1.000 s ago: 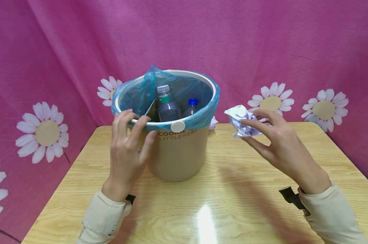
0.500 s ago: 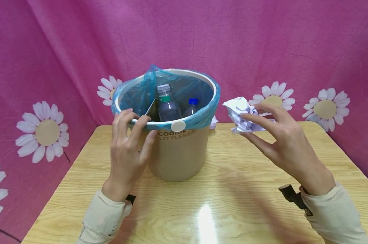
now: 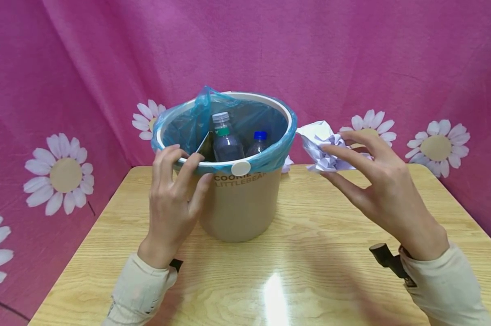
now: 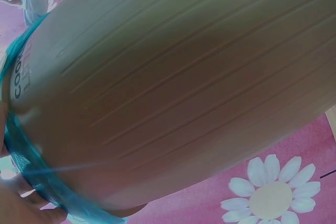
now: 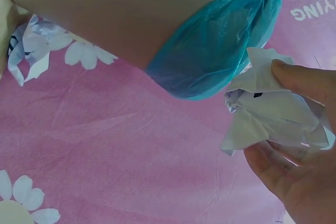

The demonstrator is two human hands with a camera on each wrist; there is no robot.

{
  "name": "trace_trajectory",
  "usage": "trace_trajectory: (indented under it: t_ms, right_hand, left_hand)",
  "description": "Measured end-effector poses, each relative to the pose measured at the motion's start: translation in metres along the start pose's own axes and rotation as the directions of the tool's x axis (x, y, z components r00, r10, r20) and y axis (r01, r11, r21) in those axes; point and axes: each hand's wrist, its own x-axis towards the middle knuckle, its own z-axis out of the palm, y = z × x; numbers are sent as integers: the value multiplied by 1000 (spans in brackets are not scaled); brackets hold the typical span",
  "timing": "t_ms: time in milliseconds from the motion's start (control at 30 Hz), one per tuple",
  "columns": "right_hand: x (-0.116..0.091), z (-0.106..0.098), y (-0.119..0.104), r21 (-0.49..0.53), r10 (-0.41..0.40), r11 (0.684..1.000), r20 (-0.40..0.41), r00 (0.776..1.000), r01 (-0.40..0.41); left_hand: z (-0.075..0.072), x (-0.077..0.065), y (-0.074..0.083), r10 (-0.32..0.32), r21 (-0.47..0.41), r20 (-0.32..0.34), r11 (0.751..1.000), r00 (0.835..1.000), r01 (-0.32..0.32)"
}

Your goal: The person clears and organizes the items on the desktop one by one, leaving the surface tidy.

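Observation:
A beige trash bin (image 3: 241, 210) stands on the table, lined with a blue plastic bag (image 3: 275, 156) folded over its white rim. At the front left of that rim my left hand (image 3: 173, 199) grips the edge, fingers hooked over the bag. My right hand (image 3: 385, 188) pinches a crumpled sheet of white paper (image 3: 319, 138) between thumb and fingers, in the air just right of the bin. In the right wrist view the paper (image 5: 273, 106) overlaps the bag's edge. Inside the bin are a clear bottle (image 3: 227, 147) with a green neck band, a blue-capped bottle (image 3: 258, 146) and a dark flat piece (image 3: 206, 147).
More crumpled paper (image 5: 39, 45) lies on the wooden table (image 3: 310, 290) behind the bin, mostly hidden in the head view. A pink cloth (image 3: 310, 54) with white daisies hangs around the back and sides.
My right hand has risen slightly with the crumpled paper, which now hangs nearer the rim's height. The left hand keeps its grip on the rim; the bin stands as before.

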Motion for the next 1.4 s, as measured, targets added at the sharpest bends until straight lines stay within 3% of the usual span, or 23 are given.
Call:
trace_trajectory:
  t_ms: [500,833,1400]
  right_hand:
    - [20,0,-12,-28,30,999,-22,999,-31]
    - [38,9,-15,7,-37,999,-99,994,38]
    - [65,25,-16,54,-23,998,-104,994,29]
  left_hand:
    - [0,0,0,-10,7,10,1000,1000,10]
    - [0,-1,0,-7,8,10,1000,1000,7]
    - [-1,0,0,-1,9,9,1000,1000,1]
